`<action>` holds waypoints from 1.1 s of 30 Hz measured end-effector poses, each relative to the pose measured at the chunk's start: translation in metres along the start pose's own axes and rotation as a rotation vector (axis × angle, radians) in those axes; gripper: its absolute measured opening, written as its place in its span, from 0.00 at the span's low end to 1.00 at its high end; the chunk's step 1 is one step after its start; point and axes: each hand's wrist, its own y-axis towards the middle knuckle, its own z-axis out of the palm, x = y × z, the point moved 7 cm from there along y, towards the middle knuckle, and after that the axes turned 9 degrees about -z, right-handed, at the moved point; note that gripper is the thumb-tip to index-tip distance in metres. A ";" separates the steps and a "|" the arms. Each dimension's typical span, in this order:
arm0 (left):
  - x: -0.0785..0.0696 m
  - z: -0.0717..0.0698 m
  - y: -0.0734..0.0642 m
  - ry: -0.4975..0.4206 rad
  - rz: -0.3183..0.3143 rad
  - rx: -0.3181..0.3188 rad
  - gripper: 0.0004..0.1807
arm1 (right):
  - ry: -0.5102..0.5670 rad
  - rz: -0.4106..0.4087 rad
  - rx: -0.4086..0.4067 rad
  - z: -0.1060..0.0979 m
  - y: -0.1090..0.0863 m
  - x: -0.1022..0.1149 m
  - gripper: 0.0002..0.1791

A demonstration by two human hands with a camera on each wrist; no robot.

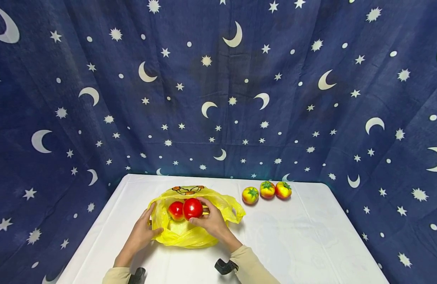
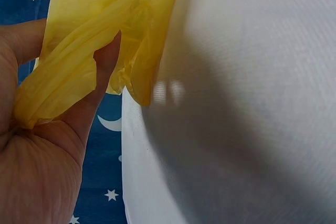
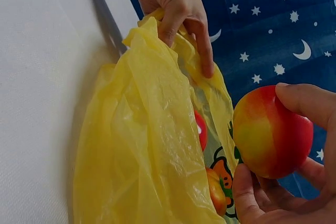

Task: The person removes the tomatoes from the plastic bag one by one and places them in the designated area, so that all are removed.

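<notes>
A yellow plastic bag [image 1: 184, 238] lies on the white surface [image 1: 293, 244], its mouth spread. At the bag's left side, the left hand [image 1: 140, 233] grips the rim between thumb and fingers. The right hand [image 1: 214, 223] holds a red-and-yellow tomato [image 1: 192, 209] at the bag's mouth — thumb on one side, fingers on the other. Inside the bag lie a glossy red tomato [image 1: 176, 211] and, in the right wrist view, an orange-red one [image 3: 216, 191]. Right of the bag sit three green-topped tomatoes [image 1: 267, 190]; behind it hangs a blue moon-and-star cloth [image 1: 218, 126].
</notes>
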 end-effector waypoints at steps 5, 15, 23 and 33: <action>0.001 0.001 0.000 0.002 0.005 0.002 0.55 | -0.010 -0.004 -0.001 -0.003 0.000 -0.001 0.37; 0.003 0.000 0.000 0.000 0.004 -0.005 0.55 | 0.015 -0.006 -0.034 -0.007 -0.002 -0.001 0.39; 0.005 0.002 0.000 0.007 -0.006 0.002 0.55 | 0.001 0.004 -0.049 -0.014 -0.007 0.003 0.36; 0.002 0.001 0.001 -0.002 0.011 -0.010 0.55 | 0.073 0.002 -0.075 -0.025 -0.008 0.005 0.38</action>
